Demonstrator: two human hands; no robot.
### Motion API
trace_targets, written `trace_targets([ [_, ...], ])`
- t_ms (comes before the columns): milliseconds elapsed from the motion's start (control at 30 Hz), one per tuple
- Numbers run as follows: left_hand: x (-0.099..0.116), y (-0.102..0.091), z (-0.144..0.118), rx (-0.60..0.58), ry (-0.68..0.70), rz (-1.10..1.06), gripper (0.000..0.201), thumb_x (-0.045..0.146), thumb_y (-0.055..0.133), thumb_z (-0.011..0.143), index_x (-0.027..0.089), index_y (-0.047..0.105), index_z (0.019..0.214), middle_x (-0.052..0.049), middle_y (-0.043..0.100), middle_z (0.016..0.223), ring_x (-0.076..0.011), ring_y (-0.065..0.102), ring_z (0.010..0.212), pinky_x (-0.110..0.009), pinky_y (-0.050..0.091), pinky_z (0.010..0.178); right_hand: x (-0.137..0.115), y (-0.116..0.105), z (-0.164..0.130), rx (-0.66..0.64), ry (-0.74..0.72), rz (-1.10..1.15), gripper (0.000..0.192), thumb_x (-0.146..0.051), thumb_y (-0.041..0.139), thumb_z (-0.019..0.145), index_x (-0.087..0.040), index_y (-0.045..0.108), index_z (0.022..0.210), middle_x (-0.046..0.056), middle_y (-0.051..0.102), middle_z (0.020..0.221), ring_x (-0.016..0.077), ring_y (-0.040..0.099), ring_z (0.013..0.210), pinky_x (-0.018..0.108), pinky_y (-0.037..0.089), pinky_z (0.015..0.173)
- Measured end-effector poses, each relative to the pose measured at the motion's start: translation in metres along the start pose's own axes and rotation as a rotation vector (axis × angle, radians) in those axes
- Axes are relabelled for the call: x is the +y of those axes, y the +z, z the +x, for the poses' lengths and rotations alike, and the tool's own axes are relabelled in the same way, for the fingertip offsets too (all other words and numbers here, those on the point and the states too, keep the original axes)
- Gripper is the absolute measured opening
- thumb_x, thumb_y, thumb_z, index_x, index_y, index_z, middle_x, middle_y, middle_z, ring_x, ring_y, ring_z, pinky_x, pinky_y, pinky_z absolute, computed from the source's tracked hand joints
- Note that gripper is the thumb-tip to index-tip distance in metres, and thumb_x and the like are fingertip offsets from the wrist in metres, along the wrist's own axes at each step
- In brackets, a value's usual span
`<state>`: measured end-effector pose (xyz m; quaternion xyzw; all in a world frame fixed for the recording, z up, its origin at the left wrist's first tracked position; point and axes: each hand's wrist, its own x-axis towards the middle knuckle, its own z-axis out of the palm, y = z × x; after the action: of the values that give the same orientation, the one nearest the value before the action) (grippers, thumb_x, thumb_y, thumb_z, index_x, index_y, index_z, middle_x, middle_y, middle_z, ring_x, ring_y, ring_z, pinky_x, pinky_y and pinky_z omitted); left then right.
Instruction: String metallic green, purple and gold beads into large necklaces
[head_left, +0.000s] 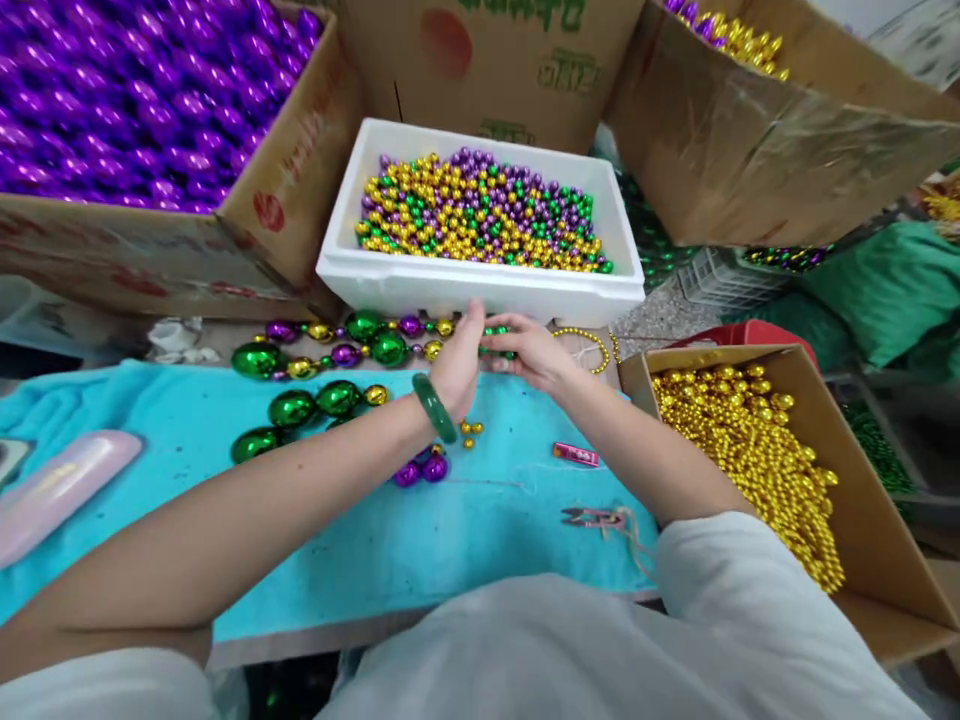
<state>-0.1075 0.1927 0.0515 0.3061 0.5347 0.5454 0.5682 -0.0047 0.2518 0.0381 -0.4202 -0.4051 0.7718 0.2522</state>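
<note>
Pale shirt fabric [525, 650] occupies the bottom centre of the frame, nearest the camera. Beyond it, a blue cloth [480, 545] covers the work surface.

Both hands are at the centre of the frame, just in front of the white foam box [480, 285]. Left hand [459, 362]: a green bangle [433, 408] encircles the wrist; the thumb points upward, and the remaining fingers are largely hidden, so their opening and any grip cannot be told. Right hand [531, 352]: the fingers extend toward the left hand, slightly parted and partly bent. Small green beads [496, 331] show between the two hands; whether either hand grips them cannot be told.

Mixed bead strands [389, 348] in green, purple and gold lie left of centre, in rows reaching the left hand. Large green beads [337, 398] lie below these rows. Purple beads [433, 467] and loose gold beads [468, 442] lie on the cloth below the left hand.

Right of centre, a pink-wrapped item [576, 455] lies above the thread snips [596, 518]. Lower right: an open carton [870, 490] contains gold beads [742, 450]. Upper left: a larger carton [112, 250] contains shiny purple beads [150, 100].
</note>
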Motion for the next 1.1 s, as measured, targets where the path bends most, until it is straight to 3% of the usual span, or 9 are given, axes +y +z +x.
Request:
trace_targets([
  [100, -0.031, -0.017, -0.017, -0.094, -0.095, 0.296, 0.052, 0.056, 0.038, 0.090, 0.017, 0.060, 0.117, -0.012, 0.063, 0.121, -0.0222, 0.056, 0.117, -0.035, 0.045, 0.096, 0.042, -0.014, -0.019, 0.017, 0.180, -0.142, 0.030, -0.003, 0.066, 0.067, -0.017, 0.057, 0.092, -0.004, 0.061, 0.065, 0.0117, 0.061, 0.057, 0.020, 0.046, 0.047],
  [167, -0.046, -0.030, -0.023, -0.189, -0.059, 0.649, 0.039, 0.041, 0.047, 0.088, 0.017, 0.063, 0.115, -0.010, 0.064, 0.121, -0.0228, 0.057, 0.116, -0.038, 0.042, 0.101, 0.066, -0.019, -0.024, 0.043, 0.197, -0.357, 0.028, -0.004, 0.065, 0.068, -0.016, 0.059, 0.092, -0.003, 0.061, 0.069, 0.0131, 0.061, 0.060, 0.022, 0.046, 0.050],
  [267, -0.060, -0.047, -0.034, -0.304, 0.139, 1.224, 0.037, 0.026, 0.053, 0.084, 0.018, 0.061, 0.120, -0.011, 0.058, 0.130, -0.0267, 0.048, 0.127, -0.049, 0.028, 0.111, 0.093, -0.019, -0.023, 0.073, 0.013, -0.812, 0.026, -0.006, 0.068, 0.068, -0.017, 0.063, 0.092, 0.001, 0.064, 0.085, 0.0162, 0.062, 0.076, 0.029, 0.051, 0.068],
  [367, -0.070, -0.059, -0.054, -0.334, 0.280, 1.557, 0.052, 0.026, 0.057, 0.083, 0.018, 0.050, 0.133, -0.013, 0.047, 0.142, -0.0316, 0.032, 0.138, -0.057, 0.013, 0.115, 0.110, -0.015, -0.022, 0.045, -0.196, -1.148, 0.028, -0.009, 0.068, 0.072, -0.017, 0.065, 0.099, 0.005, 0.063, 0.098, 0.0191, 0.059, 0.096, 0.034, 0.046, 0.090],
  [633, -0.100, -0.080, -0.076, -0.309, 0.374, 1.756, 0.063, 0.033, 0.056, 0.085, 0.012, 0.039, 0.142, -0.013, 0.036, 0.150, -0.0312, 0.023, 0.142, -0.052, 0.014, 0.116, 0.147, -0.010, -0.024, 0.060, -0.593, -1.347, 0.029, -0.019, 0.051, 0.089, -0.013, 0.059, 0.117, 0.015, 0.056, 0.113, 0.0243, 0.049, 0.110, 0.040, 0.041, 0.098],
  [800, -0.104, -0.083, -0.073, -0.238, 0.467, 1.747, 0.055, 0.030, 0.053, 0.086, 0.017, 0.045, 0.138, -0.012, 0.041, 0.147, -0.0300, 0.031, 0.139, -0.053, 0.023, 0.113, 0.163, -0.005, -0.028, 0.116, -0.643, -1.396, 0.034, -0.020, 0.049, 0.088, -0.019, 0.056, 0.122, 0.015, 0.055, 0.120, 0.0279, 0.049, 0.110, 0.045, 0.043, 0.095],
  [933, -0.100, -0.085, -0.086, -0.147, 0.700, 1.693, 0.049, 0.032, 0.051, 0.087, 0.021, 0.050, 0.134, -0.010, 0.049, 0.141, -0.0287, 0.037, 0.136, -0.051, 0.027, 0.112, 0.142, -0.003, -0.029, 0.171, -0.742, -1.367, 0.034, -0.024, 0.051, 0.087, -0.022, 0.057, 0.121, 0.014, 0.056, 0.121, 0.0283, 0.049, 0.111, 0.046, 0.043, 0.094],
  [1000, -0.100, -0.089, -0.099, -0.113, 0.863, 1.673, 0.045, 0.029, 0.051, 0.087, 0.022, 0.053, 0.131, -0.009, 0.052, 0.138, -0.0269, 0.042, 0.132, -0.047, 0.031, 0.111, 0.110, -0.004, -0.027, 0.201, -0.852, -1.313, 0.030, -0.026, 0.049, 0.089, -0.021, 0.059, 0.117, 0.014, 0.057, 0.118, 0.0270, 0.050, 0.111, 0.044, 0.042, 0.095],
  [1100, -0.112, -0.102, -0.121, -0.098, 1.070, 1.629, 0.039, 0.025, 0.052, 0.086, 0.024, 0.058, 0.124, -0.005, 0.056, 0.134, -0.0237, 0.049, 0.126, -0.041, 0.040, 0.106, 0.037, -0.011, -0.010, 0.269, -0.987, -1.229, 0.026, -0.024, 0.045, 0.090, -0.018, 0.062, 0.109, 0.014, 0.060, 0.110, 0.0243, 0.052, 0.109, 0.039, 0.042, 0.096],
])
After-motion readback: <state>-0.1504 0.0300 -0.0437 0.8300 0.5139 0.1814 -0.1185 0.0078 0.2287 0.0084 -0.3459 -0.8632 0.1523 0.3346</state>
